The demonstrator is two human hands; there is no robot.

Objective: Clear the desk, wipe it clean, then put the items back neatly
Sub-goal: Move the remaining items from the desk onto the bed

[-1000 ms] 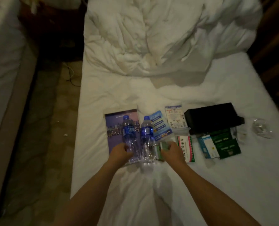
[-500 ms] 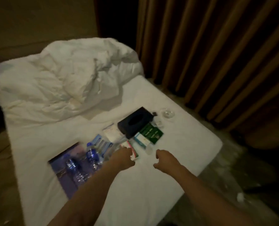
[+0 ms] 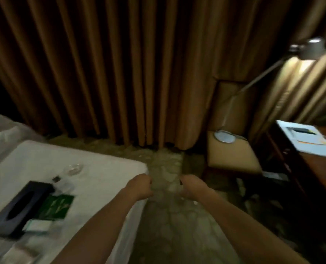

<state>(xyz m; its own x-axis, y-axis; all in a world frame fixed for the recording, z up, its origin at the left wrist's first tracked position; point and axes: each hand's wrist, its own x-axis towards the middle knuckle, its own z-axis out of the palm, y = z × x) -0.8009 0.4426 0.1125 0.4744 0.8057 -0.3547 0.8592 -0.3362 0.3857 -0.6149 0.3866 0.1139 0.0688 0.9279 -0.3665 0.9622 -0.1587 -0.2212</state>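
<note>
My left hand (image 3: 140, 186) and my right hand (image 3: 192, 188) hang loosely curled in front of me over the carpet, and neither holds anything. On the white bed (image 3: 105, 168) at the left lie a black tissue box (image 3: 19, 208), a green booklet (image 3: 56, 206), a small white box (image 3: 37, 224) and a clear glass dish (image 3: 73, 168). At the far right edge stands the dark wooden desk (image 3: 322, 168), with a white leaflet (image 3: 307, 138) on it. The view is blurred.
A tan upholstered chair (image 3: 232, 151) stands between bed and desk, with a round silver lamp base (image 3: 225, 136) on its seat. The lamp head (image 3: 309, 48) shines at the upper right. Brown curtains (image 3: 120, 73) fill the back. Patterned carpet (image 3: 168, 216) runs between bed and desk.
My view has swung right, from the bed toward the curtains and desk. Both hands left the bottles and packets on the bed and now hang with nothing in them.
</note>
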